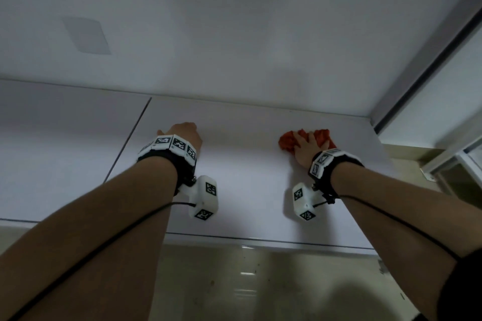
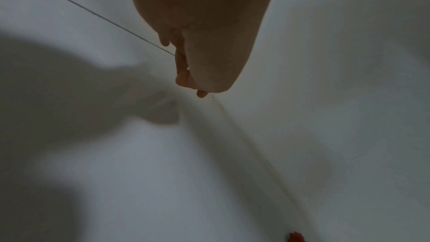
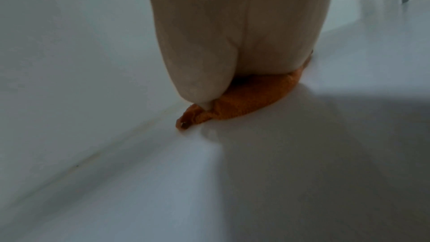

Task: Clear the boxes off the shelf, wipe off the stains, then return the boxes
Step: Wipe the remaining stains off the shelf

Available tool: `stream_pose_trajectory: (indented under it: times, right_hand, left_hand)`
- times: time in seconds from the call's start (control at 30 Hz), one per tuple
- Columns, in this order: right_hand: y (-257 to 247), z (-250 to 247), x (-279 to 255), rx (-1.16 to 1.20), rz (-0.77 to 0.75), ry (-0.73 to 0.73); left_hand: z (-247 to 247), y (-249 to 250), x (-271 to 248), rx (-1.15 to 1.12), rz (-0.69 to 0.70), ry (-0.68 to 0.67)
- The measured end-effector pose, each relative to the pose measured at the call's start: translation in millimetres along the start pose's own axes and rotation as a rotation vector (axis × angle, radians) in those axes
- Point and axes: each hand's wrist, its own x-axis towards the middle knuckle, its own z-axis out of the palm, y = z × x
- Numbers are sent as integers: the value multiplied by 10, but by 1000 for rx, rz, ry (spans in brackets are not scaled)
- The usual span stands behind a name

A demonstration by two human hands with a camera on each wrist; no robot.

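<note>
An orange cloth (image 1: 287, 142) lies crumpled on the white shelf (image 1: 247, 190) near its back right corner. My right hand (image 1: 306, 144) presses flat on it with the fingers spread; the right wrist view shows the palm (image 3: 232, 52) bearing down on the cloth (image 3: 244, 102). My left hand (image 1: 185, 134) rests on the shelf to the left, its fingers (image 2: 181, 62) curled under and holding nothing. Faint brownish marks (image 3: 93, 155) run along the join between shelf and wall. A corner of the cloth (image 2: 295, 236) shows in the left wrist view. No boxes are in view.
A dark seam (image 1: 130, 138) splits the shelf surface left of my left hand. The white wall (image 1: 234, 34) rises right behind the shelf. A window frame (image 1: 417, 73) stands at the right end. Pale floor (image 1: 260, 281) lies below the shelf's front edge.
</note>
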Motion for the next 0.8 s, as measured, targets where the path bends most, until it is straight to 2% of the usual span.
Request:
stream_pose_trajectory:
  times: [0.17,0.37,0.5,0.6,0.8]
  right_hand:
    - [-302,89,-51,-19,-68,-37]
    - [-994,169,-155,-56,-290,-55]
    - [-1346,230,-288,-108,-437,-38]
    - [-1505,356,-423,-94,-466,-53]
    - [-1533,414,-835,-80,-526,-56]
  left_hand:
    - [8,-162,-23,-110,-50,31]
    - [169,-450,-143,-198,-117,46]
    - [277,-627,-247,-171,-135,92]
    - [363,-682,-338,-117,-132,70]
    - [390,-587,-479,-156,-148,73]
